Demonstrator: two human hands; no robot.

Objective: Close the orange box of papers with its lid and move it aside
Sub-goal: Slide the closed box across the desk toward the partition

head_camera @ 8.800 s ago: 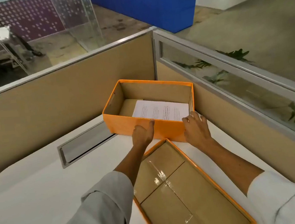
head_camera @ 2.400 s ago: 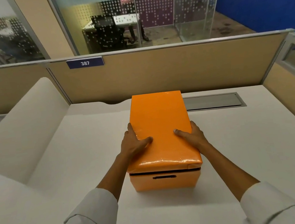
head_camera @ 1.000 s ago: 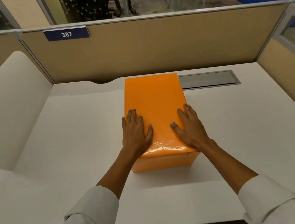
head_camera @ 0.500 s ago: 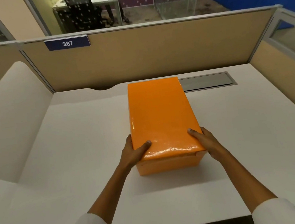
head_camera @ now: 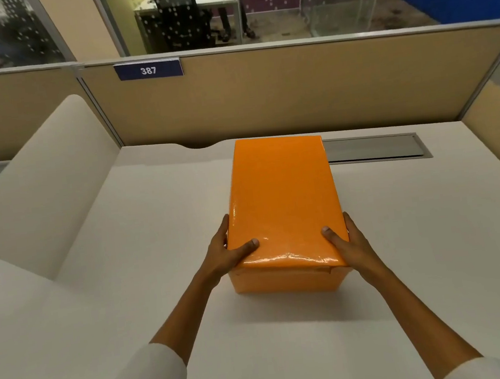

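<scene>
The orange box [head_camera: 284, 282] stands on the white desk [head_camera: 432, 215] with its glossy orange lid [head_camera: 281, 198] seated fully on top, so the papers inside are hidden. My left hand [head_camera: 228, 254] grips the box's near left corner, thumb on the lid and fingers down the side. My right hand [head_camera: 347, 245] grips the near right corner the same way. The box's long side runs away from me, its far end close to the partition.
A tan cubicle partition [head_camera: 263, 94] with a blue "387" plate [head_camera: 148, 70] closes the back and right. A grey cable tray slot [head_camera: 372, 149] is set into the desk right of the box. A white curved divider [head_camera: 42, 181] rises at the left.
The lid went onto the open box and the box came to the desk's middle. In the last second my hands went from flat on the lid to gripping its near corners.
</scene>
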